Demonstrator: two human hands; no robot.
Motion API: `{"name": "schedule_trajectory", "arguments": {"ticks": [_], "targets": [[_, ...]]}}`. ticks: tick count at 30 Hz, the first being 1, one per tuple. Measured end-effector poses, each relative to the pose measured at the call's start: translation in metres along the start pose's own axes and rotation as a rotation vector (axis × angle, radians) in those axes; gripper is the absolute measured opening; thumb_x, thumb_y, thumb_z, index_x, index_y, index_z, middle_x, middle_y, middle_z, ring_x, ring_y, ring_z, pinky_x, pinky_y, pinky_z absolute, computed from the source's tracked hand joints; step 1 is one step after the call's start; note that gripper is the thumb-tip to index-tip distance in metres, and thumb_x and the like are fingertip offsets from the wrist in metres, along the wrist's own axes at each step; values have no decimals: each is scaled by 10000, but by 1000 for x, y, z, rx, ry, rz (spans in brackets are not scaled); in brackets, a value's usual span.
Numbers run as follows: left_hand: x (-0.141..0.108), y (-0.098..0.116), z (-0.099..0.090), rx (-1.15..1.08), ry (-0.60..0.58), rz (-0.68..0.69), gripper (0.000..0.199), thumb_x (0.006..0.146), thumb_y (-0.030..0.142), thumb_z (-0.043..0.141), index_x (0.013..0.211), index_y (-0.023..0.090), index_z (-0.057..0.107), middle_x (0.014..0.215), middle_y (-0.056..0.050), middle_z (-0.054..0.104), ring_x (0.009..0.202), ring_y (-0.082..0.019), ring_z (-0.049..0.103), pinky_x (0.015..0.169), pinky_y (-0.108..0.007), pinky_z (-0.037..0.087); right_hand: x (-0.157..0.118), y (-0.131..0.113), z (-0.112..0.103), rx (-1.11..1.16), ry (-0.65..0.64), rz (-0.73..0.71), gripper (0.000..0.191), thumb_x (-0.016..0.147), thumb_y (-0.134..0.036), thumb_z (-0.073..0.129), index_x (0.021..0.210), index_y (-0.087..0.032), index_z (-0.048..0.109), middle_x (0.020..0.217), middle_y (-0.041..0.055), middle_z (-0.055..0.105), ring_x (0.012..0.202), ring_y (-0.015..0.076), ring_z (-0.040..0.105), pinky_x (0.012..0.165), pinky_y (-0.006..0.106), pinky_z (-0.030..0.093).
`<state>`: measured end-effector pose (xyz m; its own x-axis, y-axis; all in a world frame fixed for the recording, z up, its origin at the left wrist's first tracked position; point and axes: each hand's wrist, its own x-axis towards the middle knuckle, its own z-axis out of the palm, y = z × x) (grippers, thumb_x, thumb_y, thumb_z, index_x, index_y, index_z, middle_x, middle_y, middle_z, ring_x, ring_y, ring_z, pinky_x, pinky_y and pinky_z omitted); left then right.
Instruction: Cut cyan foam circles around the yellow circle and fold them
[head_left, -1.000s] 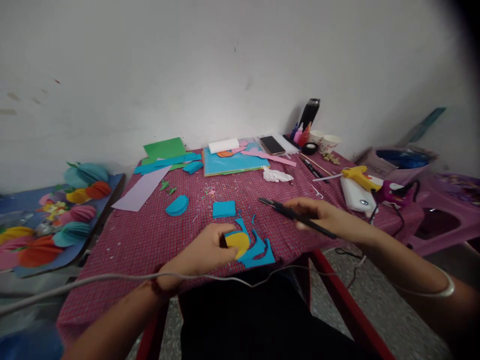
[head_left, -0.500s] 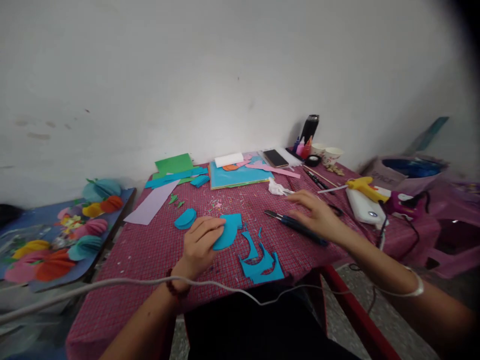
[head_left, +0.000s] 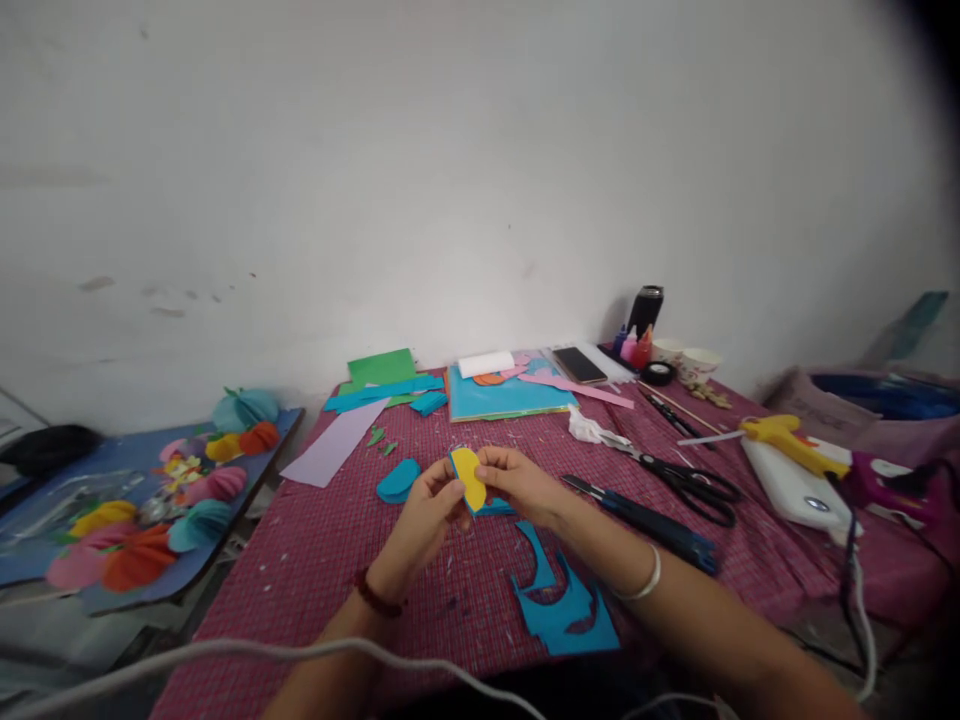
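Note:
My left hand [head_left: 426, 512] and my right hand [head_left: 521, 486] meet above the table, fingers closed on the two sides of a small yellow paper piece [head_left: 469, 478]. Its outline is rounded, and blue shows along its edge. Some blue paper [head_left: 496, 508] lies partly hidden beneath my right hand. To the left of my hands rests a stack of blue rounded paper pieces [head_left: 398, 482]. Curved blue offcuts [head_left: 564, 612] are on the checked cloth nearer to me. A dark blue utility knife [head_left: 646, 520], blade out, lies right of my right hand, with black-handled scissors [head_left: 684, 480] behind it.
Colored paper sheets [head_left: 510, 402] and a phone [head_left: 579, 365] line the back. At right are a yellow glue gun [head_left: 787, 440], a white power bank [head_left: 795, 492] and paper cups [head_left: 699, 366]. Paper pumpkins [head_left: 139, 552] sit on a blue board at left. A white cable [head_left: 315, 655] crosses in front.
My left hand has lifted off the blue paper on the table. My right hand has moved left, away from the knife, and both hands now hold the yellow paper piece. The view has shifted.

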<state>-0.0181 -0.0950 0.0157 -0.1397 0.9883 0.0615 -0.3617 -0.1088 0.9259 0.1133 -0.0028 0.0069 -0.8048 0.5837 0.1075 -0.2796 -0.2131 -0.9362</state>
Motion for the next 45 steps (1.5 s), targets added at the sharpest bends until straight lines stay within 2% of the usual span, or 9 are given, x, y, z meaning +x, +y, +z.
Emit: {"name": "schedule_trajectory", "arguments": {"ticks": [10,16,19,22,25,30,39,43,45], "targets": [[-4,-6,3,-67,21,-110,388,619,369,770,910,158,624,697,8,627,518,-84,543,405,-168,389,-10,8,4,219,11,77,361,627,-406,794,739,-146,570,652,-22,585,534,73,501,530,200,384],[-1,-12,7,44,102,-108,276,685,291,696,907,162,595,697,12,618,536,-98,547,440,-195,423,-6,13,2,-41,58,-8,326,712,-424,709,721,-170,506,545,-57,515,438,61,417,415,177,284],[2,-24,5,221,162,-38,173,730,242,606,880,167,560,646,38,574,463,-75,479,403,-187,374,-4,17,1,-205,75,-115,274,751,-307,673,953,-191,528,617,-64,516,491,75,457,443,180,336],[3,-31,3,356,156,1,140,724,194,568,857,174,530,599,65,517,414,-49,402,386,-173,311,-3,19,-4,-241,-29,-108,486,768,-228,635,1215,-224,446,723,-53,522,527,71,464,468,183,370],[4,-30,5,359,114,-28,210,720,203,583,913,175,507,635,63,525,425,-44,406,386,-166,301,-4,19,-12,-253,-138,-9,462,767,-225,628,1203,-205,476,801,-23,549,555,73,484,474,186,394],[6,-24,0,250,2,-168,312,717,254,629,977,185,471,646,56,537,398,-42,402,346,-164,257,-6,15,-15,-276,-151,-9,572,755,-202,627,1291,-230,430,866,-18,570,578,75,482,485,191,388],[14,-35,-15,240,-27,-208,354,625,319,748,798,166,480,655,39,566,507,-72,518,451,-179,363,-4,22,-18,-332,-181,30,289,669,-187,689,914,-163,538,724,-48,527,590,84,484,525,198,402],[18,-18,-29,351,-25,-143,300,642,334,731,767,162,519,627,50,550,487,-63,475,462,-187,367,0,19,-24,-319,-86,21,187,689,-257,683,774,-149,556,681,-27,571,575,91,514,522,207,419],[19,-1,-45,420,101,-37,268,661,344,713,743,161,534,608,57,538,463,-53,435,458,-186,353,2,12,-31,-254,31,16,205,694,-299,682,772,-149,566,704,-9,607,569,95,538,497,206,431]]}}
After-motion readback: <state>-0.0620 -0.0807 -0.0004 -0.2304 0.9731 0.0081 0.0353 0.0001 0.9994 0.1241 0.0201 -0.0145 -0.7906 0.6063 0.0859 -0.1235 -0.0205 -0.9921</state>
